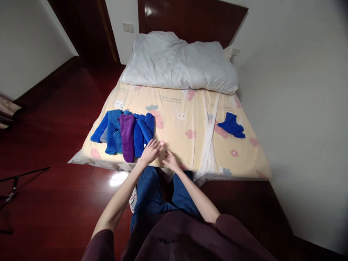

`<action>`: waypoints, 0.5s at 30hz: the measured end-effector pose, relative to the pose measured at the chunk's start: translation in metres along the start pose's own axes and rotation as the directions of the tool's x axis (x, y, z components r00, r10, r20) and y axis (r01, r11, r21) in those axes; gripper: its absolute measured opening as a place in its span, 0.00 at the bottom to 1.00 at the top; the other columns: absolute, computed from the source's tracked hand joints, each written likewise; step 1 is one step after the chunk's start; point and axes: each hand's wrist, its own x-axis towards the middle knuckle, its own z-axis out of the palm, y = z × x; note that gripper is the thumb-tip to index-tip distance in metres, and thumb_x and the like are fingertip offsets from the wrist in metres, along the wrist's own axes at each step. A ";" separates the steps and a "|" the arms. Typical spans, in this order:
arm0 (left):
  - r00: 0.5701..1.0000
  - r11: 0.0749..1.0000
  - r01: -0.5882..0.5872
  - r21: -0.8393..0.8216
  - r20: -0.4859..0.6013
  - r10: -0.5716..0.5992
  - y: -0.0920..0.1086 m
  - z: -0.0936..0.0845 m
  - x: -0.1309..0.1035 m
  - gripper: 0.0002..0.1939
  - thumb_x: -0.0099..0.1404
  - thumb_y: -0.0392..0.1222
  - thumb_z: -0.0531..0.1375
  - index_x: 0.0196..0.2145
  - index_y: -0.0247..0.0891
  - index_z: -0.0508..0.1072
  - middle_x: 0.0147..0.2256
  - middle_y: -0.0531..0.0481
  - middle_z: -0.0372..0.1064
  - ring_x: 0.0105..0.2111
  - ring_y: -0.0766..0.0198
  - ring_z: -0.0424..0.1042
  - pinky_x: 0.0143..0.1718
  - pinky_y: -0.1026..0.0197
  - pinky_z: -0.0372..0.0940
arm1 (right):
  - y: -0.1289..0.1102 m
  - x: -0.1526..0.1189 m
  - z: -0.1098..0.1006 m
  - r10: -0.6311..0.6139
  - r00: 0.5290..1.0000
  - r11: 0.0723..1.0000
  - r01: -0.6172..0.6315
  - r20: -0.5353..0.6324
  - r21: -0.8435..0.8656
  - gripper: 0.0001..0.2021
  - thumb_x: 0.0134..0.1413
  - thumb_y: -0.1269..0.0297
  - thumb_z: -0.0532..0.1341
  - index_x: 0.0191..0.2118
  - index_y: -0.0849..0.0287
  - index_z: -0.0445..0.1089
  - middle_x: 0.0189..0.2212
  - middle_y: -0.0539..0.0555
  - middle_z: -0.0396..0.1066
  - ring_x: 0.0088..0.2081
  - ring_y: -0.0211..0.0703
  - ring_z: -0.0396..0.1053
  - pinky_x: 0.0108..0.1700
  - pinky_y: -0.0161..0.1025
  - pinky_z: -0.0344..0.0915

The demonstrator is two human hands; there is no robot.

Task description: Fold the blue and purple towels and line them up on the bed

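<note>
Near the front edge of the bed, my left hand [150, 151] is by the lower end of a rolled blue cloth [145, 131]; its fingers are stretched out, and I cannot tell whether they touch the cloth. My right hand [171, 161] is just to the right, fingers apart, over the patterned sheet with nothing visible in it. Several folded or rolled cloths lie side by side on the left of the bed, among them a purple cloth [127, 137] and a teal-blue cloth [112, 130]. A crumpled blue cloth [231, 126] lies apart on the right.
A pale quilt [179, 63] is bunched at the headboard [190, 18]. A whitish strip of fabric [210, 141] runs down the yellow sheet [174, 127]. A wall stands close on the right. A black stand [15, 185] is on the red floor at left.
</note>
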 end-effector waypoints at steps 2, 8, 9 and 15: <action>0.999 0.999 -0.011 0.039 0.042 0.009 -0.005 0.016 0.002 0.17 0.69 0.35 0.54 0.51 0.36 0.78 0.58 0.37 0.72 0.67 0.49 0.60 0.71 0.41 0.49 | 0.017 -0.027 -0.017 0.010 1.000 0.993 -0.006 -0.027 0.114 0.36 0.45 0.52 0.71 0.61 0.57 0.69 0.61 0.65 0.70 0.54 0.54 0.75 0.52 0.49 0.75; 0.996 0.986 -0.019 0.168 0.089 0.004 -0.036 0.025 -0.001 0.14 0.68 0.37 0.54 0.38 0.39 0.81 0.40 0.38 0.76 0.52 0.47 0.70 0.68 0.40 0.52 | 0.051 -0.108 -0.089 0.170 0.957 0.962 -0.110 -0.233 0.250 0.24 0.42 0.48 0.72 0.43 0.58 0.77 0.41 0.61 0.81 0.47 0.56 0.79 0.54 0.52 0.72; 0.995 0.977 -0.022 0.210 0.095 0.002 -0.041 0.023 -0.002 0.13 0.66 0.37 0.55 0.37 0.39 0.81 0.39 0.38 0.75 0.50 0.47 0.70 0.67 0.40 0.52 | 0.053 -0.120 -0.101 0.217 0.937 0.953 -0.143 -0.274 0.268 0.25 0.42 0.46 0.72 0.43 0.58 0.77 0.41 0.61 0.81 0.46 0.56 0.79 0.53 0.52 0.73; 0.993 0.904 0.064 0.424 0.065 -0.100 -0.044 0.022 0.004 0.14 0.63 0.34 0.54 0.35 0.35 0.81 0.43 0.33 0.75 0.50 0.42 0.69 0.63 0.39 0.55 | 0.057 -0.167 -0.149 0.377 0.832 0.900 -0.225 -0.408 0.373 0.29 0.38 0.39 0.72 0.41 0.58 0.78 0.39 0.61 0.81 0.38 0.56 0.80 0.40 0.49 0.75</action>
